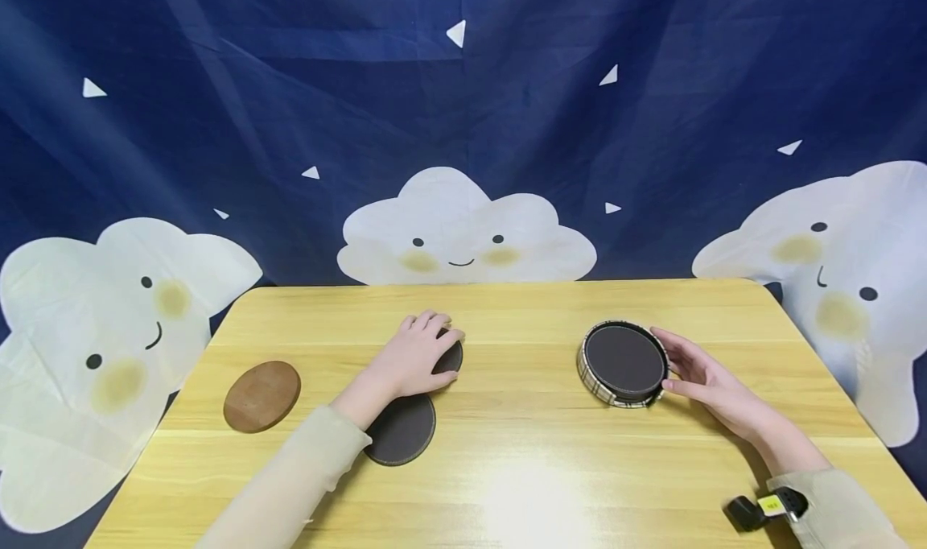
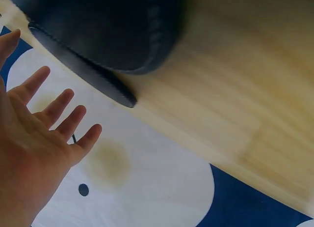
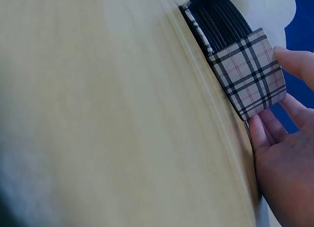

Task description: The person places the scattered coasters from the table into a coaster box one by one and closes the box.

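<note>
My left hand (image 1: 416, 356) is over a round dark coaster (image 1: 451, 357), its fingers spread and only slightly bent. Partly under my left wrist lies a second dark coaster (image 1: 401, 430). The left wrist view shows the left palm (image 2: 39, 138) with its fingers apart, beside the dark coasters (image 2: 98, 30). On the right, my right hand (image 1: 713, 384) holds the side of a round plaid coaster holder (image 1: 604, 388). Black coasters (image 3: 221, 20) are stacked inside the holder; their edges show through a gap in its wall. Thumb and fingers of the right hand (image 3: 289, 158) touch the plaid wall.
A brown round coaster (image 1: 262, 396) lies on the left of the light wooden table (image 1: 507, 428). Behind the table's far edge hangs a dark blue cloth (image 1: 507, 114) with white clouds. A small black device (image 1: 768, 507) is strapped at my right wrist.
</note>
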Motion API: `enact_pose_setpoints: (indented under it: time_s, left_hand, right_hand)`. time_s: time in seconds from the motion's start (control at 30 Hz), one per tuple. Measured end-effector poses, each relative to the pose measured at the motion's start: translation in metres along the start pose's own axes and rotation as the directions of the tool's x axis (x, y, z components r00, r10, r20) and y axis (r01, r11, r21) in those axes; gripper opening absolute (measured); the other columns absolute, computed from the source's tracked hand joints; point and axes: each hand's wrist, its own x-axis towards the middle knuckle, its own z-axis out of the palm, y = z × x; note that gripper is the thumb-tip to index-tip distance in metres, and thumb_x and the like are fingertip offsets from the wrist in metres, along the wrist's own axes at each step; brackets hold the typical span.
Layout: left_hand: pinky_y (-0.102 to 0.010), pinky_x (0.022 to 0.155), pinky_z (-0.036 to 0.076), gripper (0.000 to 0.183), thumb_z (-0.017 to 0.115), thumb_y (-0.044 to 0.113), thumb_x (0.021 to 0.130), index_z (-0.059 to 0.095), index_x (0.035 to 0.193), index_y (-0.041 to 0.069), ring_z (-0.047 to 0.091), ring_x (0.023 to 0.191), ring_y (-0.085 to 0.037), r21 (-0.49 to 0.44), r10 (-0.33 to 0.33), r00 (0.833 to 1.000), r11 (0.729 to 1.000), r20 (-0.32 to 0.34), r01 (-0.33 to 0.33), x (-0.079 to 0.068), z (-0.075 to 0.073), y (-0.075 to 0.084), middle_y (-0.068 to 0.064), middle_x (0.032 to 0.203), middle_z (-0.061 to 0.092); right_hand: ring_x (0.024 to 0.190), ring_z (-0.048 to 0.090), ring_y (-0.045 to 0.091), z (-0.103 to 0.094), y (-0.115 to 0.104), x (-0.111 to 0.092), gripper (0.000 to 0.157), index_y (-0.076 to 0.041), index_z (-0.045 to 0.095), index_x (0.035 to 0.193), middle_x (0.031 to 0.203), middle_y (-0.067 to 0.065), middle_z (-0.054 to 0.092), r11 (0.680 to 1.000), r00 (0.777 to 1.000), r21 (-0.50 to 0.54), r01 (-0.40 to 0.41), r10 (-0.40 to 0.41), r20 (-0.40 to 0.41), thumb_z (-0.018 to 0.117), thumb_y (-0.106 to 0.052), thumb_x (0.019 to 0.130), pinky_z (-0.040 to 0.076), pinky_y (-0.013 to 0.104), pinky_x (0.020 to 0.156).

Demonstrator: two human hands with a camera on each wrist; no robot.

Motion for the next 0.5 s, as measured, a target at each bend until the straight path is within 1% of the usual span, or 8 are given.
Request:
enact_pose_setpoints:
  time_s: [0.07,0.23,0.5]
  left_hand:
    - [-0.06,0.11,0.042,0.058,0.074,0.048,0.095,0.059,0.144,0.02,0.049,0.139,-0.039,-0.004,-0.009,1.0,1.0,0.006,0.009,-0.0018,0.0023,-0.0014,-0.017,0.149,0.054]
    - [-0.061,0.111,0.042,0.066,0.072,0.051,0.095,0.057,0.15,0.018,0.048,0.14,-0.04,-0.023,-0.025,0.999,0.999,0.047,0.026,-0.006,0.0048,-0.0028,-0.019,0.151,0.052]
    - [-0.061,0.109,0.044,0.069,0.071,0.051,0.096,0.053,0.154,0.018,0.046,0.142,-0.04,-0.081,-0.055,0.995,0.995,0.08,0.062,-0.0078,0.0059,-0.0028,-0.019,0.156,0.047]
  right_hand:
    - [0.132,0.057,-0.004,0.0001,-0.0001,0.0001,0.074,-0.002,0.023,0.168,0.156,-0.017,0.049,1.0,1.0,-0.002,-0.002,0.002,-0.002,0.049,0.016,0.1,0.044,0.011,0.105]
    - [0.132,0.057,-0.005,0.0009,-0.0005,-0.0001,0.075,-0.001,0.023,0.168,0.156,-0.019,0.049,1.0,1.0,-0.002,-0.001,0.001,-0.003,0.048,0.017,0.099,0.044,0.01,0.105]
    - [0.133,0.057,-0.005,0.0012,-0.0002,0.0003,0.076,0.0,0.023,0.167,0.156,-0.018,0.049,1.0,1.0,0.001,0.008,-0.008,-0.004,0.048,0.019,0.098,0.043,0.01,0.106]
